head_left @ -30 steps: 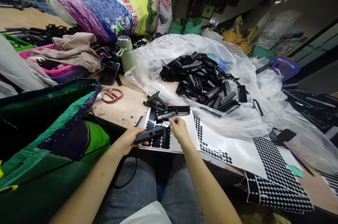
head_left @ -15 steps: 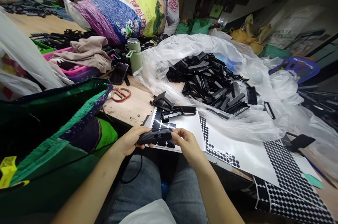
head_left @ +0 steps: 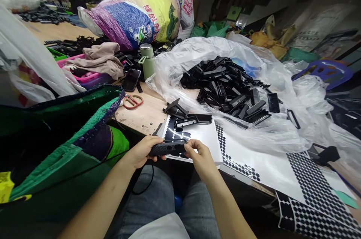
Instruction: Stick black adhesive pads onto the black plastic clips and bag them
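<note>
Between my hands, just over the table's front edge, is a long black plastic part [head_left: 169, 148] with a patterned face and a dark round spot near its middle. My left hand [head_left: 144, 152] wraps its left end, thumb on top and fingers beneath. At the other end, my right hand [head_left: 199, 154] pinches the tip with thumb and forefinger; whether a small piece is also between them cannot be made out. Behind lies a white sheet of black stickers [head_left: 207, 137], partly covered by the part. Black plastic frames [head_left: 193, 120] rest on that sheet, beside a black bracket-like piece [head_left: 176, 108].
A heap of black parts [head_left: 225, 85] lies on clear plastic wrapping [head_left: 169, 66]. Red-handled scissors [head_left: 132, 102], a phone [head_left: 131, 80] and a green flask [head_left: 147, 62] stand left of it. A large green bag [head_left: 84, 164] gapes at my left. Dotted sticker sheets [head_left: 313, 182] overhang the right edge.
The whole view has shifted slightly, so things appear a little farther right. Both hands keep hold of the black part in nearly the same pose.
</note>
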The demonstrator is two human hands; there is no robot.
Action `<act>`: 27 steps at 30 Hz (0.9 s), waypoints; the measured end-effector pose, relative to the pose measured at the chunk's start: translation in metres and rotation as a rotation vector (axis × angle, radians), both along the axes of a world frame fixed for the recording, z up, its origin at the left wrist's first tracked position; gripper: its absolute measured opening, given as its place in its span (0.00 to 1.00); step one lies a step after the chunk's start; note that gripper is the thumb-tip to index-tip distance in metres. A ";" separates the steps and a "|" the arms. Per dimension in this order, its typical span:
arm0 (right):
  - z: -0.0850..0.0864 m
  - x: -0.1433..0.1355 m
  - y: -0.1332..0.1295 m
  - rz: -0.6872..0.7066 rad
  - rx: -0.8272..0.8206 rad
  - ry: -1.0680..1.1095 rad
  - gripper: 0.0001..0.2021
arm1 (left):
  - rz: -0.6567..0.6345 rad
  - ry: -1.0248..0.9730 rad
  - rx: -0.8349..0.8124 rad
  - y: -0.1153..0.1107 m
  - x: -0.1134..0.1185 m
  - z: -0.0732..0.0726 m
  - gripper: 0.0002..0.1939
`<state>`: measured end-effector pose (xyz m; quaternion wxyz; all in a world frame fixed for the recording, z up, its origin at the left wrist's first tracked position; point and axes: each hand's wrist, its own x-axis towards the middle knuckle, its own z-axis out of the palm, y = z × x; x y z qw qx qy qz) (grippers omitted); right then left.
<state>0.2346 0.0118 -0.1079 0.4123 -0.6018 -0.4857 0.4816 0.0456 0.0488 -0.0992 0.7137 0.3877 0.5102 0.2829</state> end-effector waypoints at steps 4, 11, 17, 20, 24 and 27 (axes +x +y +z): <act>0.000 -0.002 -0.003 -0.013 0.020 -0.023 0.11 | 0.005 0.004 0.008 -0.002 0.001 0.002 0.12; 0.002 -0.005 -0.006 -0.033 0.075 -0.102 0.10 | 0.032 0.001 0.005 -0.004 0.000 0.000 0.11; 0.007 -0.008 -0.009 -0.050 0.057 -0.129 0.09 | 0.025 0.003 0.023 -0.007 0.000 0.003 0.11; 0.009 -0.010 -0.012 -0.063 0.075 -0.137 0.10 | 0.034 0.003 0.029 -0.010 0.001 0.008 0.11; 0.010 -0.016 -0.015 -0.144 0.129 -0.048 0.12 | 0.051 -0.037 0.042 -0.017 0.001 0.018 0.12; 0.015 -0.022 -0.016 -0.257 0.182 0.147 0.16 | 0.055 -0.073 0.063 -0.025 -0.002 0.031 0.12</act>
